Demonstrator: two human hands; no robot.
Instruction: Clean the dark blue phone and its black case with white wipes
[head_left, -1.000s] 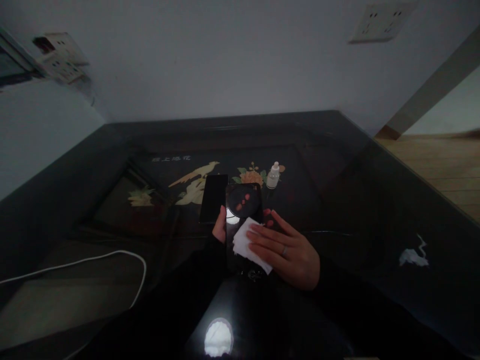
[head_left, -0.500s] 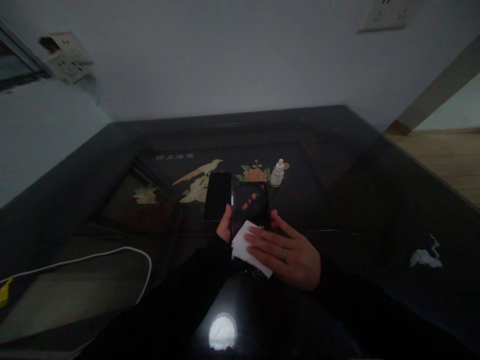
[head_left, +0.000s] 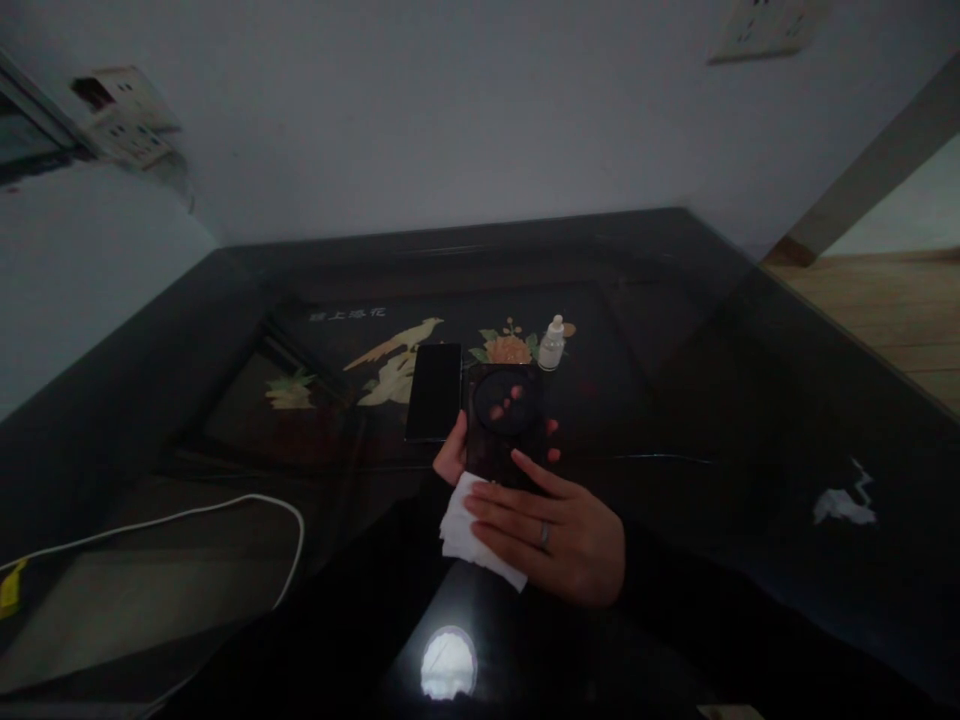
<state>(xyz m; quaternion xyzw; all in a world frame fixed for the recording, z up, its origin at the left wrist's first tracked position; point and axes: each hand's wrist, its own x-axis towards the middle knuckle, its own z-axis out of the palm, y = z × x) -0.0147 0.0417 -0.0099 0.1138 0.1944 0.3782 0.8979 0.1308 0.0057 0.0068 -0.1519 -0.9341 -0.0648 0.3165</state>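
In my left hand (head_left: 451,455) is a dark, see-through phone case (head_left: 487,450) with a round ring on its back. The thumb lies along its left edge, fingertips show past its right edge, and skin shows through inside the ring. My right hand (head_left: 566,535), with a ring on one finger, presses a folded white tissue (head_left: 476,540) at the case's lower end. Its fingers lie nearly straight over the tissue, with the index finger on the case. A black phone (head_left: 435,392) lies flat just left of the case. Beyond the case, to the right, stands a small white-capped dropper bottle (head_left: 552,345).
The glossy dark table (head_left: 675,350) carries a bird-and-flower picture and meets the wall at the back. A crumpled white tissue (head_left: 844,507) lies at the right. On the left runs a white cable (head_left: 217,502) with a yellow tag (head_left: 10,590). Light reflects near the front.
My right hand and the tissue have slid down and left along the case, uncovering more of its lower part. The left hand still holds the case.
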